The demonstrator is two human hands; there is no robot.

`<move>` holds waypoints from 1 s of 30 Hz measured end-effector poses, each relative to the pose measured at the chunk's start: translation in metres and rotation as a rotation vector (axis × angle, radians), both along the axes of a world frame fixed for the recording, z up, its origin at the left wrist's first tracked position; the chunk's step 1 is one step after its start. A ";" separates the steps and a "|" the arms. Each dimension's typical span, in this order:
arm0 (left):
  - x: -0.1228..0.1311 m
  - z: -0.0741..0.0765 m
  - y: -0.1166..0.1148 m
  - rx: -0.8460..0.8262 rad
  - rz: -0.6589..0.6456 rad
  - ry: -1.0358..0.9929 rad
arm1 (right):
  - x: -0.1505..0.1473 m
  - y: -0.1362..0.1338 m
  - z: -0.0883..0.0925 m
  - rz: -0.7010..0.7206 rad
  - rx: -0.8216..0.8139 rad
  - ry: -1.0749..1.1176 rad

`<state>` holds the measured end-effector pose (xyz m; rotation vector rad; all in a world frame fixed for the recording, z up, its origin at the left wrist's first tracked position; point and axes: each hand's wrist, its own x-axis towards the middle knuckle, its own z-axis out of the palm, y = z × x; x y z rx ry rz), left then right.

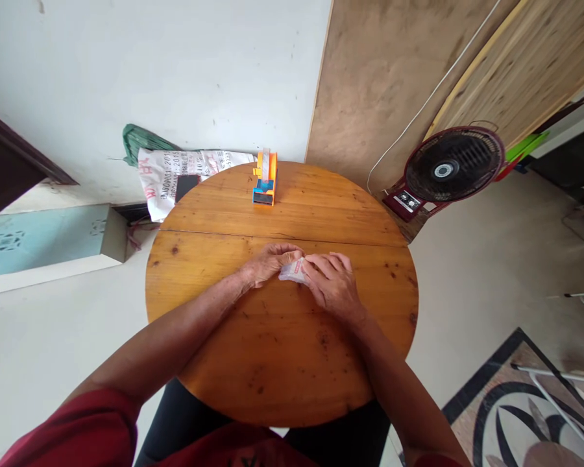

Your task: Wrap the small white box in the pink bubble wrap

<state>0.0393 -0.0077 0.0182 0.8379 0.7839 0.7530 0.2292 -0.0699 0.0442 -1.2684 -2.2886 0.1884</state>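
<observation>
A small whitish, see-through plastic packet with red print is held between both hands, just above the middle of the round wooden table. My left hand pinches its upper left edge between thumb and fingers. From the other side, my right hand grips it, thumb and fingers closed over its right end. The fingers cover part of the packet, so its contents cannot be made out. Beyond the hands, an orange and blue tape dispenser with a roll of tape in it stands near the table's far edge.
The round wooden table has a seam across it. Behind it, a white printed sack leans by the wall. A dark red fan stands right of the table, and a pale blue box-like unit is at left.
</observation>
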 end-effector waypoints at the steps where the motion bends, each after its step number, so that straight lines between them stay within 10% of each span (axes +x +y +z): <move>1: 0.000 -0.001 0.001 -0.011 0.003 -0.012 | -0.001 -0.001 0.000 -0.010 0.007 0.001; 11: -0.001 -0.002 0.003 -0.077 0.030 -0.073 | 0.015 0.002 0.002 -0.133 -0.069 0.513; 16: -0.002 -0.001 0.001 -0.034 0.013 -0.055 | 0.006 0.010 -0.013 -0.048 -0.299 0.409; 23: 0.001 -0.004 0.001 -0.018 0.046 -0.051 | -0.003 0.011 -0.023 -0.113 -0.110 0.295; 30: -0.002 0.003 -0.007 0.674 0.043 0.413 | 0.009 0.015 -0.027 -0.074 -0.128 0.284</move>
